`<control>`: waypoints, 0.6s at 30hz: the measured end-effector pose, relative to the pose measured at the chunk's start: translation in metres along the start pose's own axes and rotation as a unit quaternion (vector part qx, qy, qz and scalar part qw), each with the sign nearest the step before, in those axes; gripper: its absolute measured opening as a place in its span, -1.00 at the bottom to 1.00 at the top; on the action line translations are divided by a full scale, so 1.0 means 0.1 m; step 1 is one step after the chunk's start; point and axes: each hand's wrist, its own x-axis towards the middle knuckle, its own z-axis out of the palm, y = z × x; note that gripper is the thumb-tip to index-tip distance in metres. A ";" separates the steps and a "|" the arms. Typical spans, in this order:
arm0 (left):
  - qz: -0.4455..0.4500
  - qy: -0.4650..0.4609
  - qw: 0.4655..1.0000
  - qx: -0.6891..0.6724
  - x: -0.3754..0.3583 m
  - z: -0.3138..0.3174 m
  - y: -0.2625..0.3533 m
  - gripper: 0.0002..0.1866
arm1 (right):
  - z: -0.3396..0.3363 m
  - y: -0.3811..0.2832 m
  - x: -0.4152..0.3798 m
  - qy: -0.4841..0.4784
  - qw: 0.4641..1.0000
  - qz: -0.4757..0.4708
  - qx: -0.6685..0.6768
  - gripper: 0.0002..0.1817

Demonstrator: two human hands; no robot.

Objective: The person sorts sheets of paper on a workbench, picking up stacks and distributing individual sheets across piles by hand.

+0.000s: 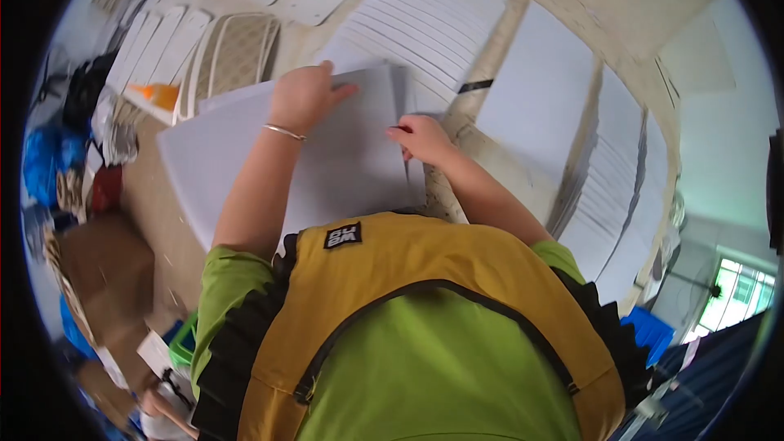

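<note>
Plain pale-grey sheets on a cream table — near its left edge, an orange bottle and a beige diamond-patterned panel. Mustard apron, black-trimmed — over a lime-green shirt.

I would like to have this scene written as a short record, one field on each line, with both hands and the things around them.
Left hand: over the large pale sheets; bracelet on the wrist
Right hand: at the right edge of these sheets, fingers bent; grip not clear
Ahead: fanned sheets, overlapping
Right side: flat pale stack
Left side: orange object, near a patterned piece
Clothing: yellow apron, green shirt
</note>
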 end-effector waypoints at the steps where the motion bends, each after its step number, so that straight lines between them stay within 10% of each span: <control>1: -0.017 -0.023 0.999 0.024 0.03 -0.02 -0.02 -0.46 | -0.01 0.00 0.00 -0.014 1.000 0.006 -0.005 -0.67; 18: -0.057 -0.033 0.998 -0.004 0.29 0.68 -0.18 -0.36 | 0.01 0.05 -0.05 0.009 1.000 -0.007 0.026 -0.73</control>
